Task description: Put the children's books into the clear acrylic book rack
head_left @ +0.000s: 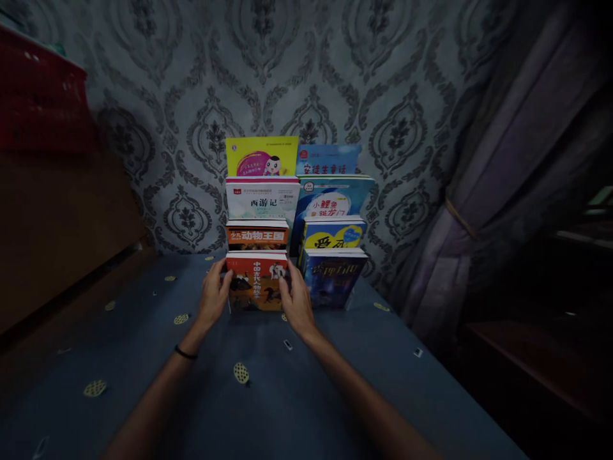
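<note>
My left hand (pixel 214 295) grips the left edge of a red-orange book (pixel 256 281) at the front of the left column, thumb on its cover. On the same book's right edge is my right hand (pixel 297 297), its thumb over the front and its other fingers partly hidden. Behind it rise an orange animal book (pixel 257 236), a white book (pixel 262 199) and a yellow book (pixel 262 150), stepped upward. The right column holds a dark blue book (pixel 332 278), a yellow-and-blue book (pixel 331 235), a teal book (pixel 335 197) and a light blue book (pixel 329 158).
A blue cloth (pixel 201 409) with pineapple prints covers the surface. Patterned wallpaper (pixel 191 128) stands behind the books. At the left are a brown box-like piece (pixel 62 230) and a red object (pixel 43 96). A tied purple curtain (pixel 445 249) hangs at the right.
</note>
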`<state>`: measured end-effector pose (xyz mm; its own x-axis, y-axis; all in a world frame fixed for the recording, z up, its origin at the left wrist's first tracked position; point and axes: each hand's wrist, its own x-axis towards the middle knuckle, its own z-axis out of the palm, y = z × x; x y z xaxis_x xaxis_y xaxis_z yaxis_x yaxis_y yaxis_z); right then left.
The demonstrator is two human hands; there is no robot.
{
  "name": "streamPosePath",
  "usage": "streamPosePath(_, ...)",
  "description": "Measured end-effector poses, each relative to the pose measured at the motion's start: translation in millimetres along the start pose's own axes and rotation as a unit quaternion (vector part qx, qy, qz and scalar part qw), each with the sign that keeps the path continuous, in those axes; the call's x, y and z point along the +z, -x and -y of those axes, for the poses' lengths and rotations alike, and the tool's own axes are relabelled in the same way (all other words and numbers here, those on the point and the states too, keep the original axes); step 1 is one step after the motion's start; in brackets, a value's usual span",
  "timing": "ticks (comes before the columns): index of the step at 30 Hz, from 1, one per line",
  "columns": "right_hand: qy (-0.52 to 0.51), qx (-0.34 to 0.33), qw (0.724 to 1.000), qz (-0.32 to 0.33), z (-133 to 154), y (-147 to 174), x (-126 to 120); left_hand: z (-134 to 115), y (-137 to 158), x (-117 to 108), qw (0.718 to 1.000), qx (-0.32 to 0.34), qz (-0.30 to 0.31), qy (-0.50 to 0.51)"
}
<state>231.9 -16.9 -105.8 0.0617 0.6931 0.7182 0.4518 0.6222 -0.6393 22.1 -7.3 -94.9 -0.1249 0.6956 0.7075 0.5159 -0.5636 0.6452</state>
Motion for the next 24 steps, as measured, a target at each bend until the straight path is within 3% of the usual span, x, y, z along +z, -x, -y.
streamPosePath(8,0.003,0.001,1.000,-0.008,2,-2,3,-4,-7,1,1.000,-0.008,-0.011,-0.026)
streamPosePath(14,0.022,-0.017,0.998,-0.055,12,10,1,-4,-7,1,0.999,-0.011,-0.011,-0.038)
streamPosePath(19,0.007,-0.015,0.999,-0.027,18,11,1,-5,-6,2,0.999,-0.007,-0.012,-0.040)
streamPosePath(24,0.026,-0.024,0.999,-0.038,12,7,6,-7,-5,2,0.997,0.008,-0.014,-0.077)
